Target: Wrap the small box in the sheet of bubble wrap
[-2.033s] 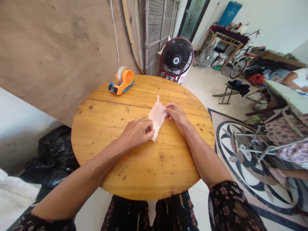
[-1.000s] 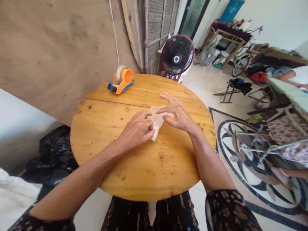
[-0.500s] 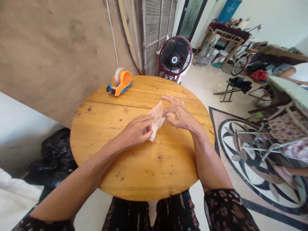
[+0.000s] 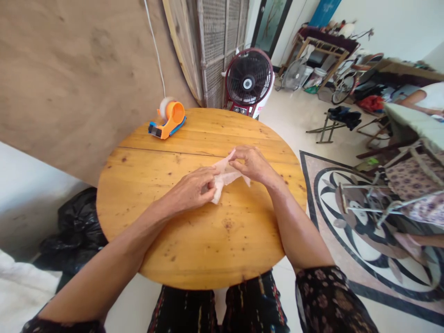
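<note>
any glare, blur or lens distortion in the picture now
Head view: sheen on the black plastic bag; same head view: the door leans, likely wide-lens distortion; head view again: the far bicycle looks soft, and the pale sheet between left hand and right hand looks washed out.

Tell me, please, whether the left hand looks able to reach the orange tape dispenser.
Probably yes: I see nothing standing between the left hand and the orange tape dispenser, though it may first have to leave the pink sheet.
</note>
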`<state>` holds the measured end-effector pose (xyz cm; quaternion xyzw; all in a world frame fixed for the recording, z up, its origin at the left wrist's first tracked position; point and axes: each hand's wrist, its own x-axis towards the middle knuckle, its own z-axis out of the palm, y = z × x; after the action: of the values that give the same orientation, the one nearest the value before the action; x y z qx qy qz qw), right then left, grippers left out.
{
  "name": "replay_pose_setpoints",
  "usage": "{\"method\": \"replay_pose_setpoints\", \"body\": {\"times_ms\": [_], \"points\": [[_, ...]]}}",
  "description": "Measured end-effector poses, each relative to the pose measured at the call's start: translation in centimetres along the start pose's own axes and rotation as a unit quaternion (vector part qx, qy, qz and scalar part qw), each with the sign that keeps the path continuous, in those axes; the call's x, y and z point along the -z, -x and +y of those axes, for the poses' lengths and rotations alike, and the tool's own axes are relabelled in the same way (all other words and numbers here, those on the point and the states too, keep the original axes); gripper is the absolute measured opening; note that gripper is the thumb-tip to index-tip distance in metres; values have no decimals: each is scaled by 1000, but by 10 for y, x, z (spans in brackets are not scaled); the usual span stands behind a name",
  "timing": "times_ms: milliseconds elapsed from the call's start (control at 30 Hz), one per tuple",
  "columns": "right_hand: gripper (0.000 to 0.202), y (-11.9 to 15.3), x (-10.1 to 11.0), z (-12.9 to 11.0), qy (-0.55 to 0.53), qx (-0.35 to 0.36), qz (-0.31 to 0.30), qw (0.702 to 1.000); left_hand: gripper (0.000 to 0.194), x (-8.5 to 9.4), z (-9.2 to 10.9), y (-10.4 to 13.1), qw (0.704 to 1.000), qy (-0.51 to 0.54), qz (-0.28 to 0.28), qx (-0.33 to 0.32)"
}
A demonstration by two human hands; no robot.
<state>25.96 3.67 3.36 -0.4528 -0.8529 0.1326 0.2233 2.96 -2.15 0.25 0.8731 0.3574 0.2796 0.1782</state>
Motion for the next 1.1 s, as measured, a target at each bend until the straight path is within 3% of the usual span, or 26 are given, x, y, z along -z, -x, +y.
{"method": "replay_pose_setpoints", "body": {"times_ms": [167, 267, 433, 533, 700, 800, 933, 1067, 1100], "points": [[21, -7, -12, 12, -90, -39, 50, 994, 14, 2, 3, 1, 1000, -12, 8, 7], [20, -9, -17, 18, -157, -68, 45, 984, 14, 3, 3, 1, 1000, -16, 3, 6], [18, -9, -23, 29, -317, -164, 1, 934, 12, 4, 4, 0, 1000, 2, -26, 2], [18, -9, -23, 35, -361, -194, -1, 912, 10, 4, 4, 0, 999, 3, -33, 10], [37, -9, -12, 29, -333, -177, 80, 923, 10, 4, 4, 0, 999, -8, -30, 9], [45, -8, -9, 20, -328, -170, 76, 926, 11, 4, 4, 0, 999, -9, -31, 6], [44, -8, -8, 19, -335, -154, 59, 928, 10, 5, 4, 0, 999, -14, -29, 8], [34, -2, 13, 21, -273, -122, 161, 941, 11, 5, 6, 0, 999, -20, -26, 12], [31, 2, 22, 19, -259, -109, 160, 946, 11, 5, 6, 1, 999, -22, -26, 15]]}}
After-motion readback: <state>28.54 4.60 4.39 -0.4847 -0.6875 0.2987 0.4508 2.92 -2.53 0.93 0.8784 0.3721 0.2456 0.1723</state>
